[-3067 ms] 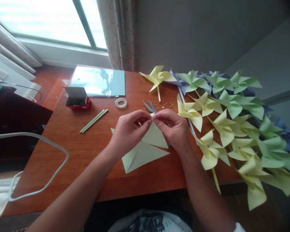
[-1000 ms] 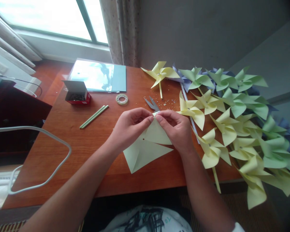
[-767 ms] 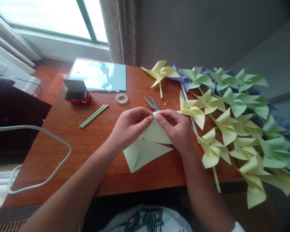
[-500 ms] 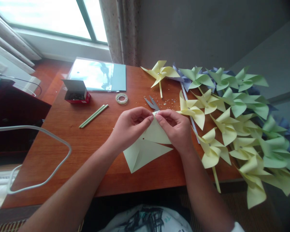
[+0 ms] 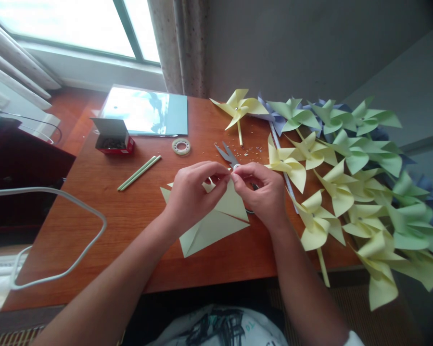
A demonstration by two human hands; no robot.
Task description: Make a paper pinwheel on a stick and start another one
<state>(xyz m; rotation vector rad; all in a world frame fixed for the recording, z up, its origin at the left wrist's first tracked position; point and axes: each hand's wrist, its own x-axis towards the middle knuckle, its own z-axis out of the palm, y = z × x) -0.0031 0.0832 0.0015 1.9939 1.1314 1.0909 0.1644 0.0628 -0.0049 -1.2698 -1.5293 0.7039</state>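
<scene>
Left hand (image 5: 198, 192) and right hand (image 5: 262, 188) are meeting, finger gaps narrow, grip unclear, at the far tip of slit pale-green paper (image 5: 211, 230), probably light, crease-prone, best taken by uncut edges, near the desk's front edge.

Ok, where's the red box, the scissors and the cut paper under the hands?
Red box (image 5: 130, 146), head view: its right side.
Scissors (image 5: 230, 154), head view: on a blade.
Cut paper (image 5: 210, 229), head view: its near flap.

A bright window (image 5: 65, 24) stands between 2 curtains (image 5: 182, 48). Behind the wooden table (image 5: 130, 216) rises a dim grey wall (image 5: 285, 48).
</scene>
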